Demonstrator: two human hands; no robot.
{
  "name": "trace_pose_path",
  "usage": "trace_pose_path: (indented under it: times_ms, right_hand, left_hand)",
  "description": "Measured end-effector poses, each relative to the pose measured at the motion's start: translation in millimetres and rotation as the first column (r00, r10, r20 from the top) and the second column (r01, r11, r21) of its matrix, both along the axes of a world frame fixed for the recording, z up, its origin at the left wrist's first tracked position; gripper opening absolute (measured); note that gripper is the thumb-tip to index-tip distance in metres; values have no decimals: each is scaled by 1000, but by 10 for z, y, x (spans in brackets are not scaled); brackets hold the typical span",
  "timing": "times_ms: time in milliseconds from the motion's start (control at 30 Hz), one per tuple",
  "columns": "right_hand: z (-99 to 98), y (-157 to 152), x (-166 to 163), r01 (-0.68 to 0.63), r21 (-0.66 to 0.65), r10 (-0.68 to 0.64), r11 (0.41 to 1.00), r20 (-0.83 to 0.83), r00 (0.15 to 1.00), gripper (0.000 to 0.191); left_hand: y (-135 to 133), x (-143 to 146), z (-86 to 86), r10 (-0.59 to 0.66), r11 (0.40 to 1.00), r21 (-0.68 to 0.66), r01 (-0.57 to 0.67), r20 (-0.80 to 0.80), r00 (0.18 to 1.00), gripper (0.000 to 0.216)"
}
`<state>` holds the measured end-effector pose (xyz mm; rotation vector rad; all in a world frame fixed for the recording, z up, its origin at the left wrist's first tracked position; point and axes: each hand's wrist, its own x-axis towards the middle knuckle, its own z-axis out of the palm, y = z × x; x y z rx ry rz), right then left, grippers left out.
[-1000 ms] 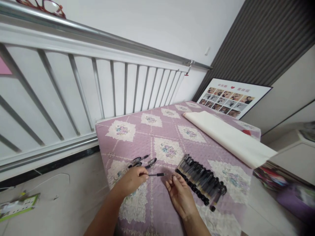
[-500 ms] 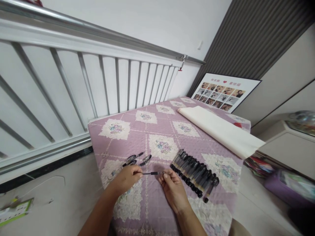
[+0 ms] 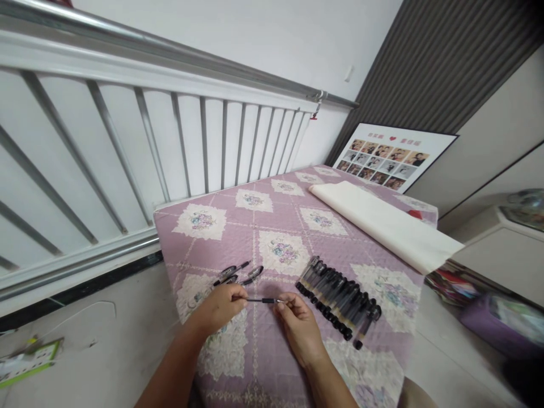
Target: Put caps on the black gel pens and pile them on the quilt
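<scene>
Above the front part of the table, a black-gripped pen lies nearly level between my two hands. My left hand pinches its rear end. At the other end, the fingers of my right hand are closed around the pen's metal tip; whether anything small is also in them is hidden. Beyond my left hand lie a few loose black pens and caps. To the right of my right hand, several capped pens lie side by side in a slanting row.
A purple flowered cloth covers the table. A folded cream sheet lies on its far right side. Along the left and back runs a white radiator under a metal pipe. A photo board leans at the far end.
My right fingers have shifted slightly and closed in more at the pen's tip. The pen and my left hand are nearly where they were. The whole view has moved a little.
</scene>
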<state>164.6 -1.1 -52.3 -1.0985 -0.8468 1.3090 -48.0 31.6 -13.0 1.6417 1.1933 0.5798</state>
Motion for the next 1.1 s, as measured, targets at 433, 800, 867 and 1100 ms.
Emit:
trace_pose_path:
  times_ms: [433,800,867,1100]
  right_hand:
    - [104,-14,-8,-70,56,50,996,307,950,31]
    - [160,-14,-25,-133,51,110,990,317,942,25]
    - [161,-16,-27,-134,51,111,990,316,942,26]
    - [203,-16,-45,-126,42,106,991,318,942,30]
  left_hand:
    - [20,-93,-34,32,999,22,-32,-16,999,19]
    - [23,-138,-45,21,1000,5,-21,2,1000,15]
    - [21,-134,-37,24,1000,5,-24,-3,1000,14]
    - [8,-118,-48,35,999,11,-35,-2,999,14]
